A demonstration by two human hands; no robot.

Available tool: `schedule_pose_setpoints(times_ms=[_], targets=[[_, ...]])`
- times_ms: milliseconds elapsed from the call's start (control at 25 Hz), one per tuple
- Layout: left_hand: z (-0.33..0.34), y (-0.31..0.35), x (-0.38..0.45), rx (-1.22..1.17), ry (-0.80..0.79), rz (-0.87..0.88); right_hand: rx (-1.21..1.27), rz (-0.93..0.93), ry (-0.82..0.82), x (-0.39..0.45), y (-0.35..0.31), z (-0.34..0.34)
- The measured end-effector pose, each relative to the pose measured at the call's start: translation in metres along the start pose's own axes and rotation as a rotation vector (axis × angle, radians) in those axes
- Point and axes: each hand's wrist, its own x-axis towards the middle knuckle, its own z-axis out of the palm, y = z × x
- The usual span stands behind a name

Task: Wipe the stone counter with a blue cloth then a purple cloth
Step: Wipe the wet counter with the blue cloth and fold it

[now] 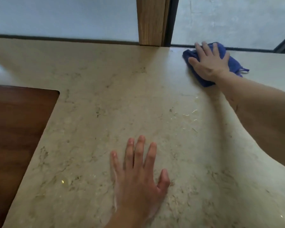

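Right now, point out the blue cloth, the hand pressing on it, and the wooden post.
blue cloth (190,54), head view, its left edge.
right hand (210,63), head view, back of the hand.
wooden post (150,22), head view, its front face.

A: We see the blue cloth (234,63) bunched flat at the bench's (105,104) far right edge, loose strand trailing right.
B: Bench is beige veined stone, with wet streaks near the cloth.

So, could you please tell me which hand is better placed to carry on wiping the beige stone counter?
The right hand: it is pressed flat on the crumpled blue cloth at the far edge of the beige stone counter. The left hand lies bare and open near the front.
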Motion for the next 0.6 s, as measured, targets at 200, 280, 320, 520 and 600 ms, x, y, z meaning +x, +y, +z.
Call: schedule_pose_setpoints(times_ms=[200,280,320,520,600], targets=[[-0.005,0.003,0.0,0.004,-0.038,-0.027,-0.119,-0.284,0.022,-0.029,0.001,0.012],[-0.008,0.003,0.003,-0.01,-0.063,-0.047,-0.111,-0.342,0.009,-0.057,-0.006,0.015],[-0.009,0.002,0.003,-0.021,-0.081,-0.06,-0.106,-0.366,-0.001,-0.077,-0.01,0.02],[-0.016,0.004,0.003,-0.07,-0.103,-0.057,-0.086,-0.38,-0.02,-0.21,-0.011,0.051],[-0.015,0.001,0.002,-0.084,-0.084,-0.049,-0.096,-0.347,0.01,-0.273,-0.012,0.068]])
